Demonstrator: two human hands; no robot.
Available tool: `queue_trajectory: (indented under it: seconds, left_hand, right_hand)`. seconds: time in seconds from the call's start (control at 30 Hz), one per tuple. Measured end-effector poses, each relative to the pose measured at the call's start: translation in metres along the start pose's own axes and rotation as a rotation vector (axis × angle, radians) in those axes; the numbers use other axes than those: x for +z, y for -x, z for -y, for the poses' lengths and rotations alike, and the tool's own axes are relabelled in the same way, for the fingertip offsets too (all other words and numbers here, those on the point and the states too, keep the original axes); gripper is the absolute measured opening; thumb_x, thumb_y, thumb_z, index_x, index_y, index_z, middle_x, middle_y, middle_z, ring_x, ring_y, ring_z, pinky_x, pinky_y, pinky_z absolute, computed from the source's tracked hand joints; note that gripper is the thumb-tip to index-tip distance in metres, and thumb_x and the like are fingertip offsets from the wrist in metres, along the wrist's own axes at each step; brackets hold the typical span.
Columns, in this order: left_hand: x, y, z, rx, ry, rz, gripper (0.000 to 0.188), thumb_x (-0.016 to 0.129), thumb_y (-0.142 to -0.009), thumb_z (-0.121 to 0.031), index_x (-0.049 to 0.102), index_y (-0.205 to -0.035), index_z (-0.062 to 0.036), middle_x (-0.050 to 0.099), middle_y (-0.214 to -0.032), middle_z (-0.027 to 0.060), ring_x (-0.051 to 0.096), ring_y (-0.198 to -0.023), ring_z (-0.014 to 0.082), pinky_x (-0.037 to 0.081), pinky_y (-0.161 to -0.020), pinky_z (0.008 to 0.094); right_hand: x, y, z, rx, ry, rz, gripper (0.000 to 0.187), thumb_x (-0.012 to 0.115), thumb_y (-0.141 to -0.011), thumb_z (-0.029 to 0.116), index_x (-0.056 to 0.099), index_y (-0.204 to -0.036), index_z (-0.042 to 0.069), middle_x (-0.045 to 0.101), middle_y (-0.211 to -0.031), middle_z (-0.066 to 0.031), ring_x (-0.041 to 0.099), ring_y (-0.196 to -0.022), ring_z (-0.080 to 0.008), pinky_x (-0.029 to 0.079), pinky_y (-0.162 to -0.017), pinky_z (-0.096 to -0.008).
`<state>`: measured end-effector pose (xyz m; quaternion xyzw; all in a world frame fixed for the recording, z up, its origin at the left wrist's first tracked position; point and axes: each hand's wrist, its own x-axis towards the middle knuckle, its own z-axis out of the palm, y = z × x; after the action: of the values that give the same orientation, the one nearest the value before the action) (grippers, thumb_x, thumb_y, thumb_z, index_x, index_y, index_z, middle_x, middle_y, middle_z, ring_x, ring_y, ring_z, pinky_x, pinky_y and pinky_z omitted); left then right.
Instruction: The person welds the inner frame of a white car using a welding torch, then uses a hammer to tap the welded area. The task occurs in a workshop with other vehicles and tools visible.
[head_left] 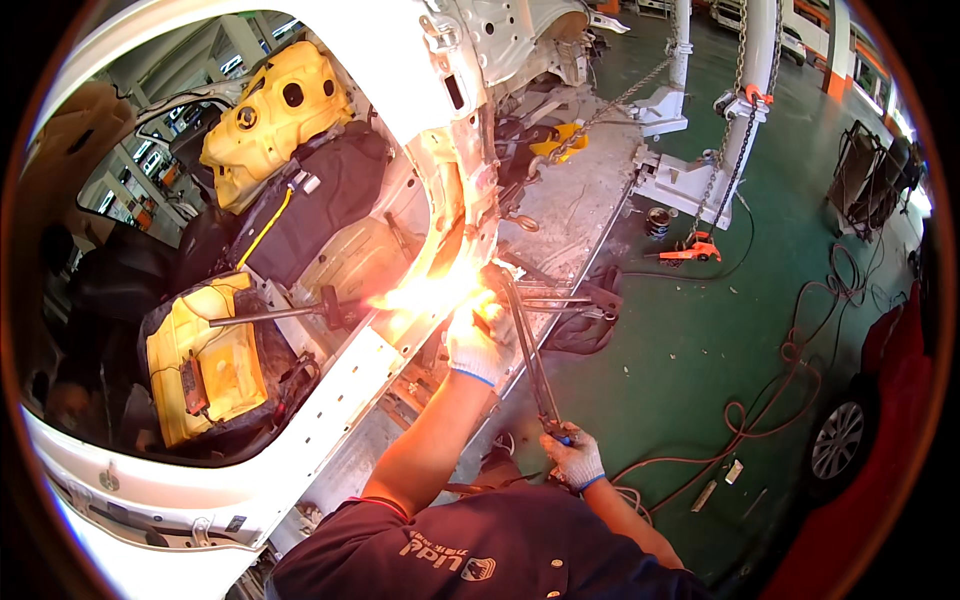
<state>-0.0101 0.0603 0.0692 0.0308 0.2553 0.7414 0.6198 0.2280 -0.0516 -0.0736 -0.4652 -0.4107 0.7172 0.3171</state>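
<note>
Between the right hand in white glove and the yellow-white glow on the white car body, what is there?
In the head view, long, thin metal tubes run from the white-gloved right hand toward the glow; glare hides detail nearest it.

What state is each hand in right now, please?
Left hand: beside the bright glow; its grip cannot be told.
Right hand: closed, holding the end of a long tool.

1 red car (893,395) right of the right grip (574,458), 1 orange tool (692,250) and 1 can (657,223) beyond, yellow moulded part (265,150) ahead-left of the left grip (478,344)
</note>
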Motion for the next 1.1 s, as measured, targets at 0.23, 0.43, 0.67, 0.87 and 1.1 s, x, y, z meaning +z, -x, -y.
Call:
queue_trajectory:
  seconds: [0.23, 0.43, 0.67, 0.87, 1.1]
  left_hand:
    - [-0.097, 0.08, 0.08, -0.229, -1.247, 0.087, 0.022, 0.065, -0.097, -0.034, 0.064, -0.1, -0.012, 0.059, -0.074, -0.0005, 0.056, -0.063, 0.0108, 0.045, -0.057, 0.0241]
    - [-0.151, 0.117, 0.123, -0.598, -1.732, 0.342, 0.061, 0.075, -0.089, -0.056, 0.072, -0.117, -0.0026, 0.075, -0.098, 0.01, 0.07, -0.083, 0.0204, 0.056, -0.078, 0.0355]
    - [-0.135, 0.11, 0.124, -0.566, -1.922, 0.232, 0.061, 0.074, -0.089, -0.059, 0.073, -0.113, -0.0034, 0.074, -0.099, 0.0124, 0.068, -0.089, 0.021, 0.053, -0.085, 0.0367]
    - [-0.119, 0.112, 0.128, -0.631, -1.834, 0.244, 0.051, 0.074, -0.091, -0.054, 0.075, -0.103, -0.0043, 0.075, -0.093, 0.0091, 0.068, -0.086, 0.0202, 0.053, -0.085, 0.0362]
    - [-0.136, 0.111, 0.137, -0.655, -1.75, 0.204, 0.051, 0.076, -0.091, -0.051, 0.075, -0.11, -0.003, 0.074, -0.09, 0.007, 0.067, -0.083, 0.0169, 0.054, -0.08, 0.0336]
  right_hand:
    - [-0.005, -0.008, 0.023, -0.08, -0.065, -0.085, 0.018, 0.08, -0.093, 0.015, 0.073, -0.108, 0.009, 0.067, -0.082, 0.0045, 0.055, -0.065, -0.005, 0.044, -0.057, -0.0242]
    - [-0.017, -0.025, 0.008, -0.096, -0.32, -0.097, 0.02, 0.076, -0.094, 0.006, 0.07, -0.114, 0.006, 0.072, -0.091, -0.0016, 0.065, -0.074, -0.0089, 0.049, -0.061, -0.0235]
    - [-0.028, -0.042, -0.03, -0.099, -0.428, 0.007, 0.026, 0.064, -0.099, 0.005, 0.065, -0.126, 0.005, 0.074, -0.107, -0.0097, 0.071, -0.078, -0.0149, 0.054, -0.063, -0.0263]
    - [-0.036, -0.042, -0.039, -0.136, -0.431, -0.014, 0.027, 0.057, -0.101, 0.005, 0.062, -0.128, 0.003, 0.073, -0.116, -0.0142, 0.074, -0.089, -0.0187, 0.059, -0.068, -0.0291]
    - [-0.028, -0.026, -0.018, -0.2, -0.439, -0.183, 0.023, 0.081, -0.092, 0.013, 0.073, -0.113, 0.006, 0.073, -0.092, -0.0012, 0.066, -0.068, -0.0094, 0.054, -0.057, -0.0255]
